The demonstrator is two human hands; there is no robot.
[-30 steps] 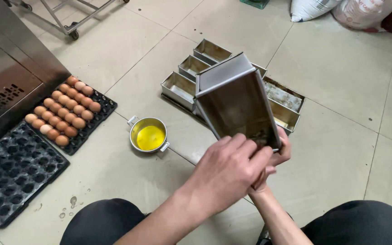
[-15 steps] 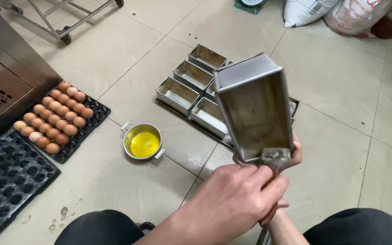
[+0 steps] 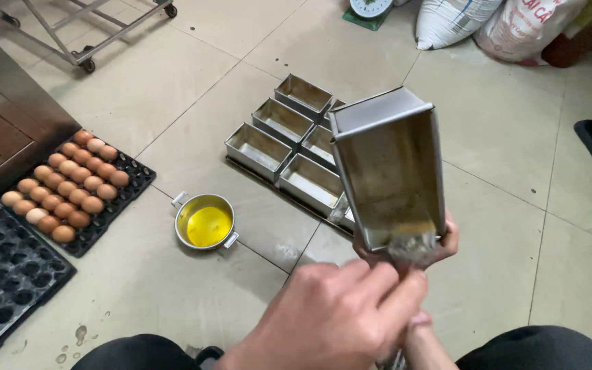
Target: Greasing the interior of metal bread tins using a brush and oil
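I hold a long metal loaf pan (image 3: 388,164) tilted up over the floor, its open side facing me. My right hand (image 3: 448,241) grips the pan's near end from underneath; only its fingertips show at both sides. My left hand (image 3: 330,318) is in the foreground, closed around a brush (image 3: 412,248) whose pale bristles rest inside the near end of the pan. The brush handle is mostly hidden by my hand. A small metal bowl (image 3: 181,212) of yellow liquid sits on the floor to the left.
Several empty loaf pans (image 3: 282,123) lie in rows on the tiled floor behind the held pan. A black tray of brown eggs (image 3: 70,185) and an empty black tray (image 3: 1,274) lie left, beside a steel cabinet (image 3: 1,130). Sacks (image 3: 453,20) and a wheeled frame (image 3: 97,34) stand at the back.
The held pan has tipped more upright and shifted right. My left hand has drawn back toward me, and the brush bristles now sit at the pan's near end.
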